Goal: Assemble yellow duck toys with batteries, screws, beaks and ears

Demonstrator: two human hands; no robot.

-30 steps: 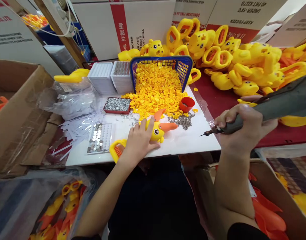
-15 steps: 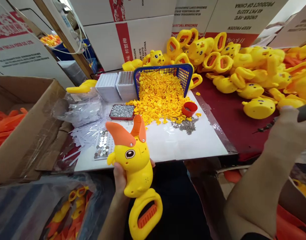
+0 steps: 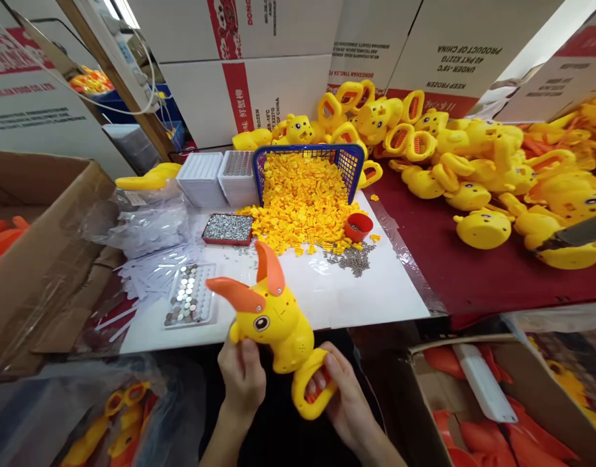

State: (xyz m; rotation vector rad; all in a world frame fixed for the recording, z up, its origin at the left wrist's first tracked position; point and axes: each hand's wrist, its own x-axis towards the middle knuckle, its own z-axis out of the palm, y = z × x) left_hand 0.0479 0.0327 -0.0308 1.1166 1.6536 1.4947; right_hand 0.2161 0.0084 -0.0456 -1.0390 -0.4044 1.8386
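Observation:
A yellow toy with two orange ears, a printed eye and a ring-shaped handle is held in front of the table's front edge. My left hand is closed on the left side of its head, below the left ear. My right hand grips the handle at the lower right, its fingers through the ring on the orange trigger.
A blue basket spills small yellow parts. Near it are a screw tray, a red cup and a magnet tray. Yellow toys and a dark tool lie right; boxes flank the table.
My right hand has come from the tool at the right to the toy's handle. The tool lies on the toys. The toy is more tilted, its handle swung right.

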